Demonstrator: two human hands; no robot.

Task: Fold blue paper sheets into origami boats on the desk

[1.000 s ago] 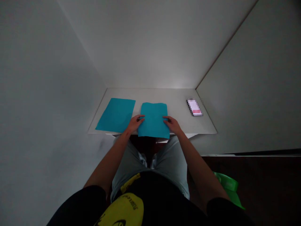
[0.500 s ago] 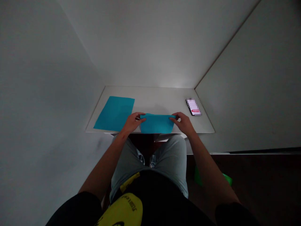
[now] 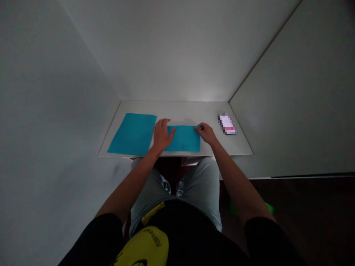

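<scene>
A folded sheet of blue paper (image 3: 183, 139) rests on the white table (image 3: 177, 111) near its front edge. My left hand (image 3: 163, 135) is at the paper's left side, fingers apart and thumb over its upper left corner. At the upper right corner, my right hand (image 3: 205, 132) pinches the paper between thumb and fingers. A larger flat sheet of blue paper (image 3: 133, 135) lies to the left, close to my left hand.
A phone (image 3: 227, 123) with a lit, blurred screen lies at the table's right. Walls (image 3: 172, 48) rise behind and at both sides. Below, a green object (image 3: 269, 208) shows partly behind my right forearm.
The folded paper has moved away from me and now lies flatter on the table. My left hand has loosened its pinch and spread its fingers; my right hand moved forward with the corner.
</scene>
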